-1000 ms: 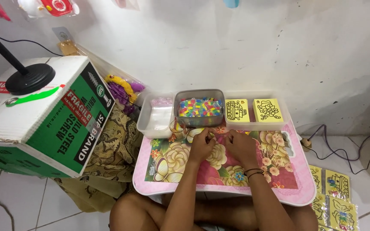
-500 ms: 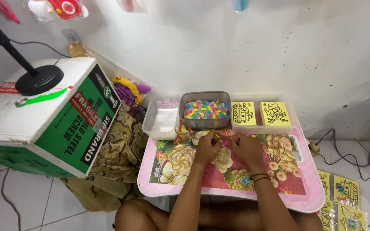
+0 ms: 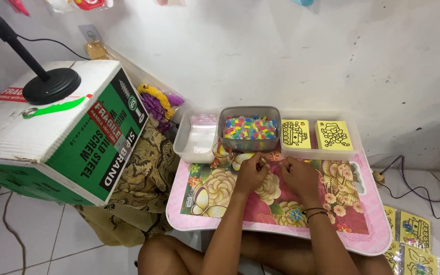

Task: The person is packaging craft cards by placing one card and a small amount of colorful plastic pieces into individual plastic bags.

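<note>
Fingertips of left hand and right hand curl together on floral lap table, grip unreadable, pinched item hidden, just before clear tub of multicoloured beads.

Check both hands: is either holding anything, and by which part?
Cannot be told. The left hand and right hand rest fingertips-down on the floral tray below the bead tub; anything pinched is too small to see.

bead tub close ahead, tabletop open rightward
</note>
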